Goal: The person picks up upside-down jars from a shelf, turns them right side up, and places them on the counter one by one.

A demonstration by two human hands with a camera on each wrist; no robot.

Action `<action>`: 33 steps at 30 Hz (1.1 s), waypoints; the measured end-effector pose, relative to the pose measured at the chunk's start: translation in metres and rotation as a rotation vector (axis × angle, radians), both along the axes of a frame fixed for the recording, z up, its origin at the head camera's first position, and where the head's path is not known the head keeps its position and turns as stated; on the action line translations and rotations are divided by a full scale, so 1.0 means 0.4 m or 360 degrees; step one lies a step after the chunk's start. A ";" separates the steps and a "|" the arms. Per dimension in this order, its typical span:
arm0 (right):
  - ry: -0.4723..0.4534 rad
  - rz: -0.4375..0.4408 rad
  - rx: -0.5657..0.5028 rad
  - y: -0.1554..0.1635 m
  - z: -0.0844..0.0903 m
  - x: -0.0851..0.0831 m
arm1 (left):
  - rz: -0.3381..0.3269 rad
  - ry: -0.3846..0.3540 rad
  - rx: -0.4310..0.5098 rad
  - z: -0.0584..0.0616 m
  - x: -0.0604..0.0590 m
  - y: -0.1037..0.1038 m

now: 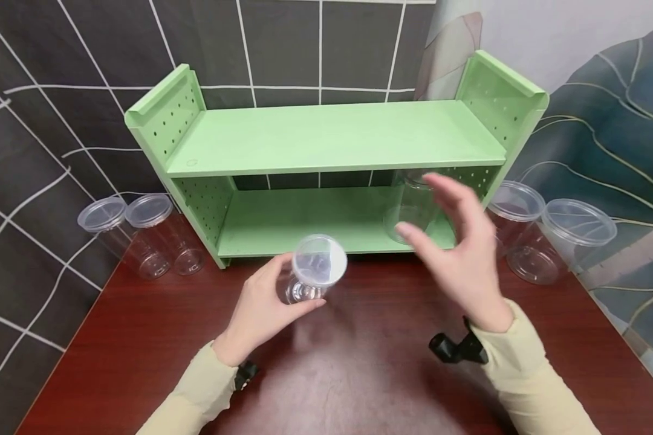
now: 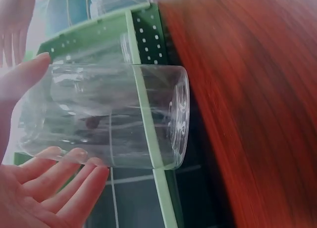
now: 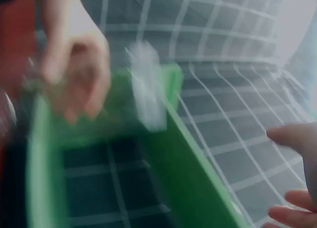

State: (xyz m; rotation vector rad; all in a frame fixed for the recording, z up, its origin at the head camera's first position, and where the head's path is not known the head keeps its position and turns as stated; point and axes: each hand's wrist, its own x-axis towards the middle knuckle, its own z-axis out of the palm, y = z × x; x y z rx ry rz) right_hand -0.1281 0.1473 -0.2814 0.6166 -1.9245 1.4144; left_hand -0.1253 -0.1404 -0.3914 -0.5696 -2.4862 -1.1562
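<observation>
A clear plastic jar [image 1: 320, 261] with a translucent lid is held in my left hand [image 1: 263, 305], above the table in front of the shelf. In the left wrist view the jar [image 2: 119, 116] lies between the thumb and the curved fingers. My right hand [image 1: 459, 248] is in the air with thumb and fingers spread, holding nothing. Behind it another clear jar [image 1: 405, 211] stands on the lower level of the green shelf [image 1: 326, 136], partly covered by the hand. The right wrist view is blurred; my right fingers [image 3: 292, 208] show at its right edge.
Two lidded clear jars [image 1: 149, 211] stand on the dark red table [image 1: 337, 374] left of the shelf. Two more jars [image 1: 577, 223], one wider, stand to its right. A tile-patterned cloth [image 1: 283, 48] hangs behind. The upper board overhangs the lower level.
</observation>
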 end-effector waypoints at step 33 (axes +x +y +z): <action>0.0006 -0.0872 -0.0538 0.212 0.041 -0.243 | 0.0453 -0.0150 0.0029 0.008 -0.001 -0.230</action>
